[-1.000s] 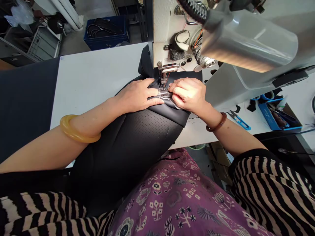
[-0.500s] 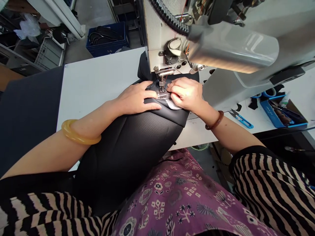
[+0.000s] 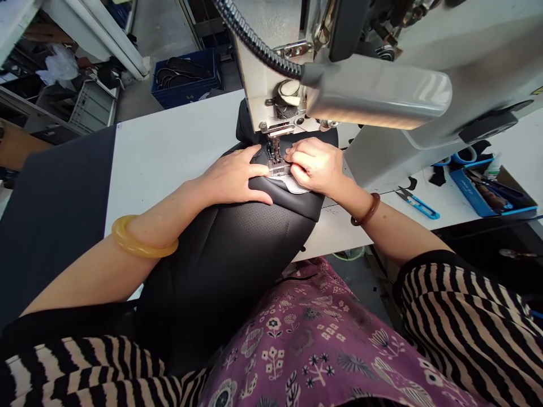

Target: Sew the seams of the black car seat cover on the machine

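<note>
Head view: your left hand [image 3: 231, 175] lies with its fingers spread on the black cover [image 3: 237, 243], left of the presser foot [image 3: 275, 151]; this appears to flatten the material. Your right hand [image 3: 318, 164] is pinched narrow on the cover's edge, close to the foot's other side, apparently to guide that edge. (The exact layers between your fingertips are hidden.) The cover lies partly on the white table [image 3: 156, 147], under the sewing machine [image 3: 475, 68], and slopes towards you, probably so your forearms bear its bulk. A pale lining [image 3: 297, 185] shows below the metal plate.

Containers: the small blue box [image 3: 470, 193], at the table's right, holds dark-handled tools and a white bottle. Blue snips [image 3: 419, 203] lie beside it. Beyond the table, a blue bin [image 3: 182, 97] holds dark curved pieces [image 3: 182, 73].
</note>
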The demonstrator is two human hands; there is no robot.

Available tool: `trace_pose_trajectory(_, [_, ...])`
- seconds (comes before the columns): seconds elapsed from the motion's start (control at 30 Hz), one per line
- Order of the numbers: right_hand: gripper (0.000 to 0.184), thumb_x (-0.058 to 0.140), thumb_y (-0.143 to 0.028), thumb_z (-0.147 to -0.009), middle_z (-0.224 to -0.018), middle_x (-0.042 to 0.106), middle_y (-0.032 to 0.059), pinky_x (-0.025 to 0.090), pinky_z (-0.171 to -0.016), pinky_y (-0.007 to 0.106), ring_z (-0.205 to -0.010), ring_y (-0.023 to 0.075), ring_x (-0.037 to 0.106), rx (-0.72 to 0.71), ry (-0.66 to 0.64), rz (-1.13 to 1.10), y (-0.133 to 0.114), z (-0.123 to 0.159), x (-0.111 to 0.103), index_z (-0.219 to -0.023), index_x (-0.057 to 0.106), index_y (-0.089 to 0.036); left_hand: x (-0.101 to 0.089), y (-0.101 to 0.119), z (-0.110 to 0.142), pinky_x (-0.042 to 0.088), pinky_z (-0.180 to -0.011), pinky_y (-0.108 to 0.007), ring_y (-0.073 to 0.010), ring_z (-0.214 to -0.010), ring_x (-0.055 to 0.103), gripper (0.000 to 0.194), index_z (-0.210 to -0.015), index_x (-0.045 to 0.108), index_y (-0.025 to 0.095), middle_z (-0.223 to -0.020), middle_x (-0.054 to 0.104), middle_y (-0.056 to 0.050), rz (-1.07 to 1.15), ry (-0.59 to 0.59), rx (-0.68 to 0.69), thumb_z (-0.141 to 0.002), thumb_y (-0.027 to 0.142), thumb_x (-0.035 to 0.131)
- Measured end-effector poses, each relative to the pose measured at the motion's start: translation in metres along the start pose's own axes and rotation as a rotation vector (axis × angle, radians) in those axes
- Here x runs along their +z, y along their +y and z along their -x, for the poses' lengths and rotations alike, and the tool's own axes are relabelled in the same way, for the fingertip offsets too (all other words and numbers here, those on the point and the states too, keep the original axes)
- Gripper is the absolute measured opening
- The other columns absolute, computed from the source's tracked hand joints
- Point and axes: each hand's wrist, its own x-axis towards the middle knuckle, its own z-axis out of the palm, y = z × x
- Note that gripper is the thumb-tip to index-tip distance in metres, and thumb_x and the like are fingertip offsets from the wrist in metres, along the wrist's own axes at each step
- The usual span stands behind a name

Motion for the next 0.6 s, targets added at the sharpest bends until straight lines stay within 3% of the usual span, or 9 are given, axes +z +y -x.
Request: trace_pose_trajectory(0.6, [0.032,0.039,-0.022,-0.091,-0.101,0.070,0.0073,0.050,-0.086,0.038,-0.102,0.0225,0.060,-0.065,0.115,-0.001,0.003,0.005,0.012,-0.098,0.070,-0.017,0.005,0.000,-0.002,0.042,-0.110,-0.049,-0.0368,-0.132,0.049,0.051,-0.110,0.073,0.026,-0.153,0.040,-0.008,-0.023,0.023,0.011,-0.077,0.063,0.068])
